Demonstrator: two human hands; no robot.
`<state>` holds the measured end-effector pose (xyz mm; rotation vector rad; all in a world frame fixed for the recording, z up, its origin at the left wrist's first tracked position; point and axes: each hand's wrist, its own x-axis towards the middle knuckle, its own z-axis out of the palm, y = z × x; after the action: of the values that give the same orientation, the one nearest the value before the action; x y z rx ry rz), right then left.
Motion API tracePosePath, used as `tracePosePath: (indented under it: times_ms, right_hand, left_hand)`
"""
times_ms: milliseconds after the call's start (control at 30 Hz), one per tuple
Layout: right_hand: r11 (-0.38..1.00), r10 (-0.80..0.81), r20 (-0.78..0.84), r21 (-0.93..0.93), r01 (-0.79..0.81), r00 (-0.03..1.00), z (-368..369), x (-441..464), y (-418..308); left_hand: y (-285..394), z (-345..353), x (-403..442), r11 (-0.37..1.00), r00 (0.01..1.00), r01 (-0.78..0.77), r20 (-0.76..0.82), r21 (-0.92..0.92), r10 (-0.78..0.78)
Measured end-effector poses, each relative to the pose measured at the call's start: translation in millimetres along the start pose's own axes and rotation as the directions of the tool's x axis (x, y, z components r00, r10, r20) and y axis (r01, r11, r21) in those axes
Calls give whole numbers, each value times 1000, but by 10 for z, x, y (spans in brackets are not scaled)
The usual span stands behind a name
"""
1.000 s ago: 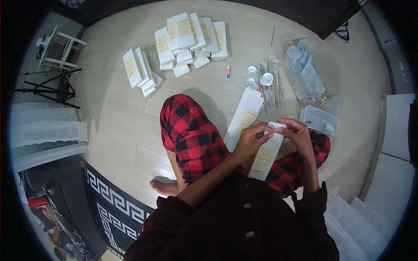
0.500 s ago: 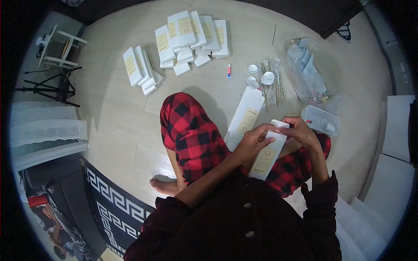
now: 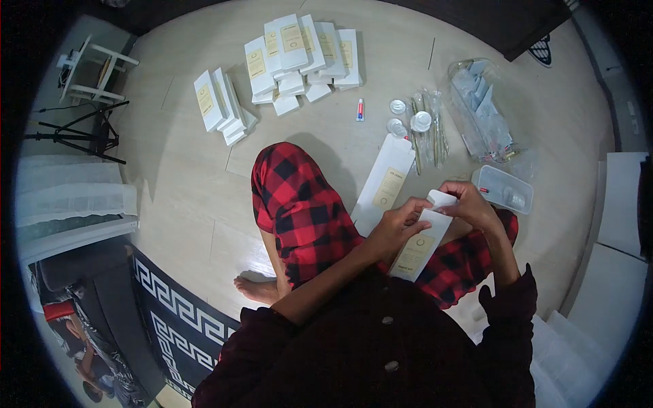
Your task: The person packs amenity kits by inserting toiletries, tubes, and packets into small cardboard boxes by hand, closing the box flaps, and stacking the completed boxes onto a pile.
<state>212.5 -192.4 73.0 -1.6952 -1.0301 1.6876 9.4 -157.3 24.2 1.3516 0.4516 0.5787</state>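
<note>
A narrow white carton with a beige label leans in my lap, its top end facing away from me. My left hand grips its upper left edge between thumb and fingers. At the top right corner, my right hand pinches around the raised end flap; its fingertips are partly hidden behind the flap. Just beyond my left hand a flat white carton with a similar label lies on the floor by my knee.
Stacked white cartons and a smaller stack lie ahead. A toothpaste tube, round tins and wrapped toothbrush-like sticks are nearby. A clear bin with packets and a small plastic tub stand right. Another person is lower left.
The end flap now stands up more and apart from the carton's top edge. Both hands remain at the top of the carton, with small finger shifts.
</note>
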Motion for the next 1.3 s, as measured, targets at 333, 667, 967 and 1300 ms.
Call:
tracePosePath:
  times_ms: [333, 667, 967, 1300]
  right_hand:
    - [956, -282, -326, -180, 233, 902, 304, -300, -159]
    - [729, -532, -457, -675, 113, 713, 340, -281, -124]
    - [902, -261, -223, -403, 155, 939, 151, -141, -184]
    - [969, -51, -96, -247, 26, 994, -48, -216, -275]
  left_hand:
    - [145, -56, 71, 979, 978, -84, -171, 187, 117]
    - [102, -53, 32, 998, 988, 13, -155, -55, -21]
    - [90, -21, 45, 998, 997, -2, -74, -56, -2]
    - [320, -98, 132, 896, 991, -81, 134, 436, 24]
